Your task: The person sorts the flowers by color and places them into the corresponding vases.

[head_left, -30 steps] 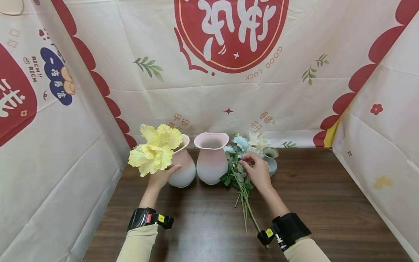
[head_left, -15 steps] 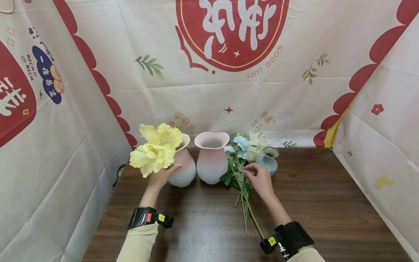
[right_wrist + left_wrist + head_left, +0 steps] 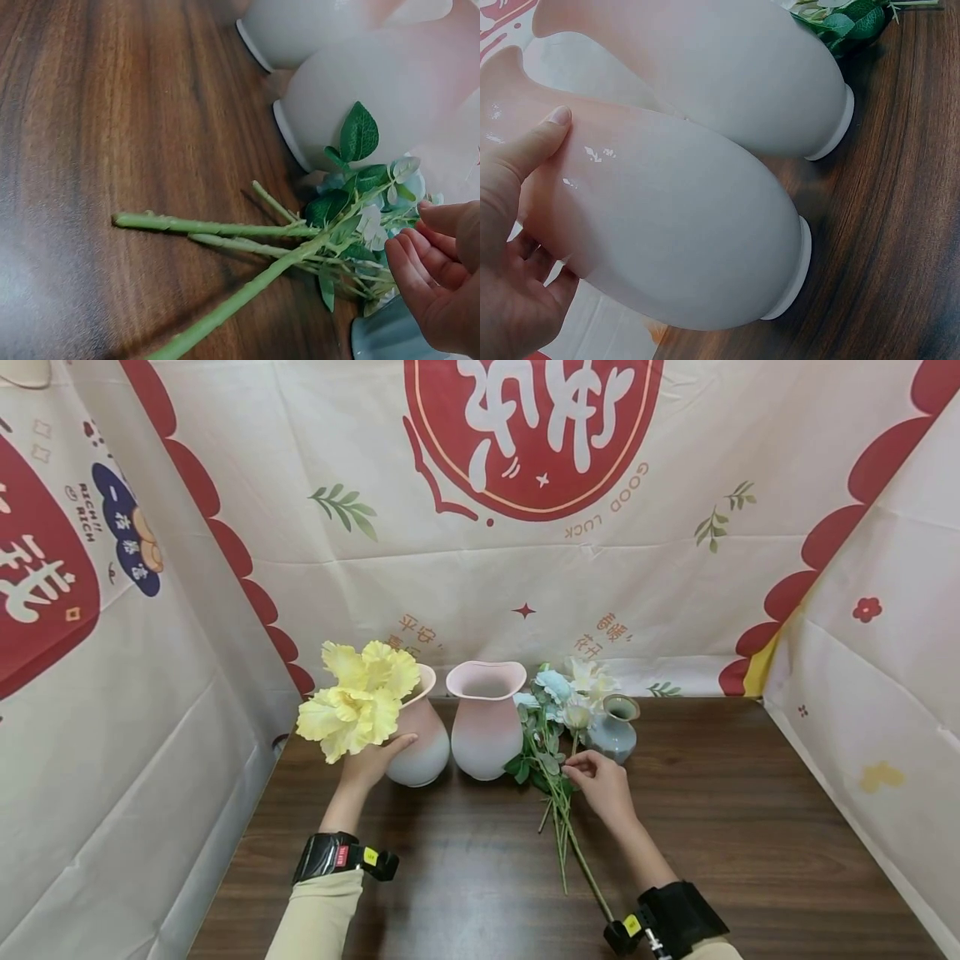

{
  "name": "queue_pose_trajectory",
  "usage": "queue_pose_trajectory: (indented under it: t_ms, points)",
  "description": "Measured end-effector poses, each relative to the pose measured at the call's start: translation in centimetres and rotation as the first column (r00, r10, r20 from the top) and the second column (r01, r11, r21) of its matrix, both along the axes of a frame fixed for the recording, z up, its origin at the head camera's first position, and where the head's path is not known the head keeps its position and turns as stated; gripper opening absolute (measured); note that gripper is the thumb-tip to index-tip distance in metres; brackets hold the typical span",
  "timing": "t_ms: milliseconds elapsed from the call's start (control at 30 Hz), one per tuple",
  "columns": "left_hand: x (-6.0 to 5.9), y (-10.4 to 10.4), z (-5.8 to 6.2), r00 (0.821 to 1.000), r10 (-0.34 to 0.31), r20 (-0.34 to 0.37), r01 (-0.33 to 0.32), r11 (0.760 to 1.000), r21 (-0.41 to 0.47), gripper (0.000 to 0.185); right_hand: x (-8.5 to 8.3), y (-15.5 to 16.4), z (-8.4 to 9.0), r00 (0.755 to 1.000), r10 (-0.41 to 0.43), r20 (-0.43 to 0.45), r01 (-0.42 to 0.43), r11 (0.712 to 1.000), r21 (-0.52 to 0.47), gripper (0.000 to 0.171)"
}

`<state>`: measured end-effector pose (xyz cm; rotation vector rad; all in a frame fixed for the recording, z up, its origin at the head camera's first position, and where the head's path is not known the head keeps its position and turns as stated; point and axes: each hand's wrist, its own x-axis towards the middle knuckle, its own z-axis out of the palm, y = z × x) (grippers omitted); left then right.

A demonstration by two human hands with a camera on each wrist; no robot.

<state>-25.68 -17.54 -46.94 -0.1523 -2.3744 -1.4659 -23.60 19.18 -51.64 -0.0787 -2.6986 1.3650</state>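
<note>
My left hand (image 3: pixel 367 767) grips the left pink-and-white vase (image 3: pixel 420 743) around its neck. Its thumb lies on the near side in the left wrist view, where the vase's base (image 3: pixel 791 277) shows near the tabletop. Big yellow flowers (image 3: pixel 352 706) lean out over that vase's left rim, hiding part of it. My right hand (image 3: pixel 606 789) is beside a bunch of artificial flowers, its fingers loosely bent near the green stems (image 3: pixel 562 814). Pale blue blooms (image 3: pixel 553 687), white blooms (image 3: pixel 592 678) and a pale bud (image 3: pixel 577 717) top the bunch. No stem shows between its fingertips in the right wrist view.
A matching pink-and-white vase (image 3: pixel 487 735) stands between the left vase and the bunch. Behind my right hand is a small grey-blue vase (image 3: pixel 613 742). One long stem (image 3: pixel 225 307) runs toward the front of the dark wooden table (image 3: pixel 450 877). Printed cloth (image 3: pixel 480 585) walls surround it.
My right hand has drawn down and slightly right along the stems, uncovering the pale bud and more of the grey-blue vase. My left hand and the yellow flowers have stayed in place.
</note>
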Motion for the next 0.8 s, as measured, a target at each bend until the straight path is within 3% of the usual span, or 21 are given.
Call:
queue_pose_trajectory:
  t_ms: [400, 600, 800]
  points:
    - [-0.5, -0.3, 0.1, 1.000, -0.010, 0.002, 0.010, 1.000, 0.007, 0.063, 1.1, 0.7, -1.1, 0.993, -0.002, 0.117, 0.005, 1.000, -0.029, 0.015]
    - [-0.5, -0.3, 0.3, 1.000, -0.015, -0.002, 0.015, 1.000, 0.000, 0.081, 1.6, 1.0, -1.7, 0.986, 0.012, 0.167, -0.006, 0.999, -0.038, 0.016]
    - [-0.6, -0.3, 0.4, 1.000, -0.020, -0.003, 0.020, 1.000, -0.010, 0.081, 2.2, 1.1, -2.2, 0.970, 0.044, 0.241, -0.018, 0.994, -0.109, 0.018]
